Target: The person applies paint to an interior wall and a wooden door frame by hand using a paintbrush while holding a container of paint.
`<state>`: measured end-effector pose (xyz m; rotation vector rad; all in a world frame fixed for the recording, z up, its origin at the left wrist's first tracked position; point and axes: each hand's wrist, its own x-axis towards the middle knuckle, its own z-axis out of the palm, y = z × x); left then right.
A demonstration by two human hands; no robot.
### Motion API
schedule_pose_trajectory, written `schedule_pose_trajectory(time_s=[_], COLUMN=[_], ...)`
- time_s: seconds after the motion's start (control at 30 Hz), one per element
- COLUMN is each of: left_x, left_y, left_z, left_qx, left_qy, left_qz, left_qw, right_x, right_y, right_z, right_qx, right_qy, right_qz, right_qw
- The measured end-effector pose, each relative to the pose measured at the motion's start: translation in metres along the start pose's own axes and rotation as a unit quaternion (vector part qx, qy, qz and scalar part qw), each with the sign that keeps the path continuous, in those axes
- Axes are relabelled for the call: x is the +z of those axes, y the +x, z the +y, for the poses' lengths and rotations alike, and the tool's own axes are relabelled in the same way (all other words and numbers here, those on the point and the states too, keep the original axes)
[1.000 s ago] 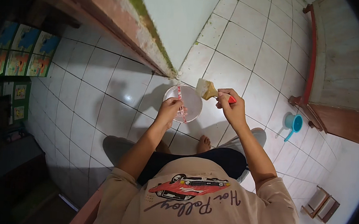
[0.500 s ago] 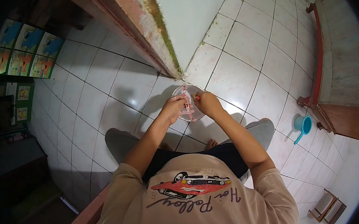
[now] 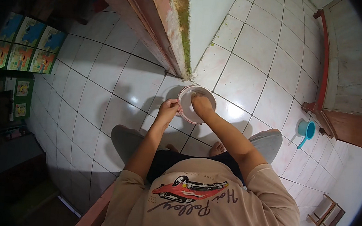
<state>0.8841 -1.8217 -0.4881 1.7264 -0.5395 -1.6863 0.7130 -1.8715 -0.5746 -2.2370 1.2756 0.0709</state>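
Small round pale container (image 3: 188,109) with pinkish rim — tilted, mouth open toward the camera, above white floor tiles

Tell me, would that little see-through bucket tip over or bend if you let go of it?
The bucket looks like thin clear plastic, so it would probably flex and feel light. The left hand steadies its rim while the right hand reaches inside, which hints it could tip or slide on the glossy floor tiles.

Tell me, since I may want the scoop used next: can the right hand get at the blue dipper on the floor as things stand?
Probably not at once. The right hand is sunk inside the small bucket that the left hand steadies, and the blue dipper lies apart to the right. The tiles between look bare.
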Motion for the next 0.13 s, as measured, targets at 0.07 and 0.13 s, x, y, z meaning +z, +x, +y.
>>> schedule_pose_trajectory(time_s=[0.07,0.13], left_x=[-0.0061,-0.0104], left_y=[0.0028,0.0049], left_z=[-0.0074,-0.0101], left_qx=[0.031,0.005], left_qy=[0.025,0.062], left_qz=[0.026,0.045], left_qw=[0.999,0.997], right_x=[0.0100,0.0151], right_y=[0.0035,0.0019], right_z=[0.0014,0.0067], right_qx=[0.032,-0.038], right_qy=[-0.004,-0.070], right_qz=[-0.035,-0.013], right_qw=[0.999,0.997])
